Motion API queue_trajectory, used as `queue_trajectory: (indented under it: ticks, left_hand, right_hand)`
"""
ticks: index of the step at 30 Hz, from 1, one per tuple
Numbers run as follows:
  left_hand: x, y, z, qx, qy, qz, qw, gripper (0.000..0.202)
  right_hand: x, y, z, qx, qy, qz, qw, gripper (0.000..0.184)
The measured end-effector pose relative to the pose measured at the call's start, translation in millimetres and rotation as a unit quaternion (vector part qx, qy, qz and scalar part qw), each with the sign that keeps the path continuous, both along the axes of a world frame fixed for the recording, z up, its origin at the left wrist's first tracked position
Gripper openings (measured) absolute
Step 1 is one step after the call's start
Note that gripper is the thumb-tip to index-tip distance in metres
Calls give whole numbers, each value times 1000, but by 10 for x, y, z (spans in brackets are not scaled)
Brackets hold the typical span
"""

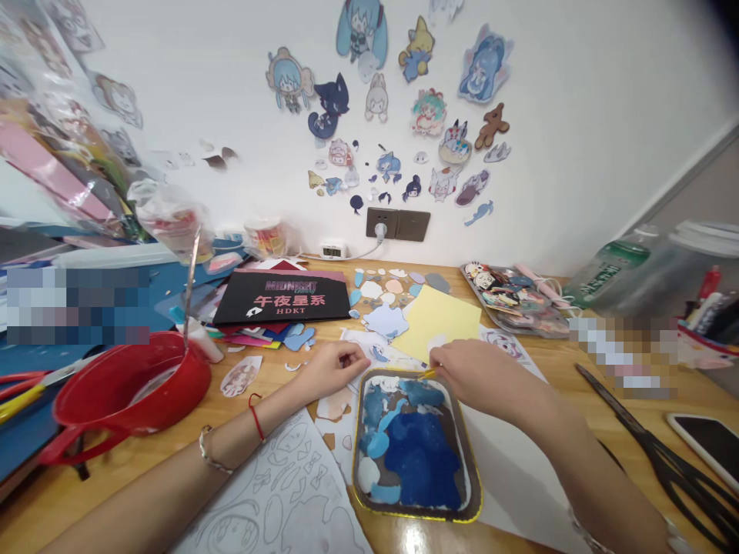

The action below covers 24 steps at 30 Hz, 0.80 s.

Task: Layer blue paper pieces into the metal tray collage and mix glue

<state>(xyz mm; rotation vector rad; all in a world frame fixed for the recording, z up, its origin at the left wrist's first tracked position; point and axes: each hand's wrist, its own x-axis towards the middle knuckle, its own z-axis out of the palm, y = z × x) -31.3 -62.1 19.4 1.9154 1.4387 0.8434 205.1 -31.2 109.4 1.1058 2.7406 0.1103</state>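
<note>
A shallow tray (474, 492) with a yellow rim lies before me, holding dark blue, light blue and white shapes, with white along its inner edges. Over its upper right corner, my right hand (476, 373) is closed on a thin yellow stick (426, 375), whose tip points left into the tray; its kind is unclear. My left hand (340, 365) rests by the upper left corner, fingers curled together; anything between them is hidden. Behind the hands lie a yellow paper sheet (444, 319) and a pale blue cut-out (384, 319). Sheets with line drawings (289, 492) extend under my left forearm.
A red pan (190, 385) with a metal rod leaning in it stands left. Black scissors (652, 438) and a phone (707, 446) lie right. Behind are a black folder (282, 304), several paper scraps, a tray of cut-outs (516, 300) and a wall socket (398, 223).
</note>
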Motion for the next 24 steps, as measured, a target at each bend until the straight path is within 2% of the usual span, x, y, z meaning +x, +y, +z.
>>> queue_trajectory:
  ticks: [4, 12, 24]
  left_hand:
    - [-3, 0, 1, -4, -2, -1, 1000, 28]
    - [-2, 7, -17, -2, -4, -6, 1000, 28]
    - [-2, 14, -23, -17, -15, -6, 1000, 29]
  right_hand:
    - [-64, -24, -48, 7, -7, 24, 1000, 16]
    - [-70, -28, -71, -2, -35, -2, 999, 17]
    - [18, -47, 77, -43, -35, -54, 997, 19]
